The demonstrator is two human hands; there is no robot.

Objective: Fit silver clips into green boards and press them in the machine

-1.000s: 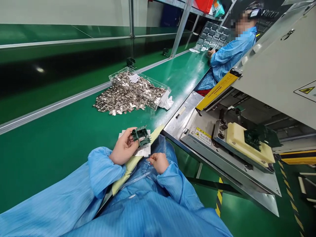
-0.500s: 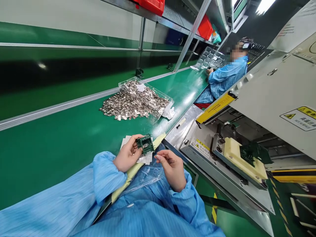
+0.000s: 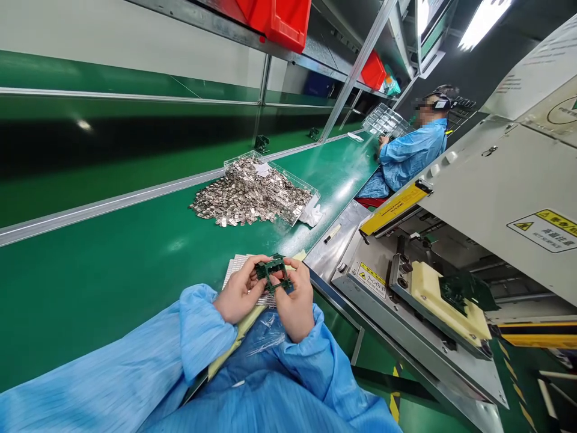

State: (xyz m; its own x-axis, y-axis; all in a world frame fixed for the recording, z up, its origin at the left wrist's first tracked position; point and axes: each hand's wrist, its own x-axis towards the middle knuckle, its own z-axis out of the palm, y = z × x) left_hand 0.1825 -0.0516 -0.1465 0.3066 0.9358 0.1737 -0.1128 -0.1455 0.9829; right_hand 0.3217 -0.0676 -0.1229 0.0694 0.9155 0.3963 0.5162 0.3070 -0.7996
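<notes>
Between both hands is a dark green plastic frame (image 3: 273, 272) with an open middle. My left hand (image 3: 240, 291) grips its left side, thumb and fingers closed. My right hand (image 3: 295, 299) has fingers and thumb pressed on its right side; whether a small part sits between those fingers is hidden. Beneath the hands lies a stack of silvery ribbed strips (image 3: 233, 264) on a yellow sheet (image 3: 246, 325) at the table edge. Farther up the green table, a heap of small metal pieces (image 3: 243, 195) spills from a clear tipped tray (image 3: 295, 174).
To the right stands a machine with a cream fixture (image 3: 426, 285) holding another green part (image 3: 466, 291). A marker (image 3: 332, 233) lies on its metal ledge. A co-worker in blue (image 3: 412, 147) sits farther along the table. Red bins (image 3: 288, 24) rest on the shelf above.
My right hand has moved left and up, from apart to touching the green plastic frame. My left hand still holds it. The camera view has shifted slightly.
</notes>
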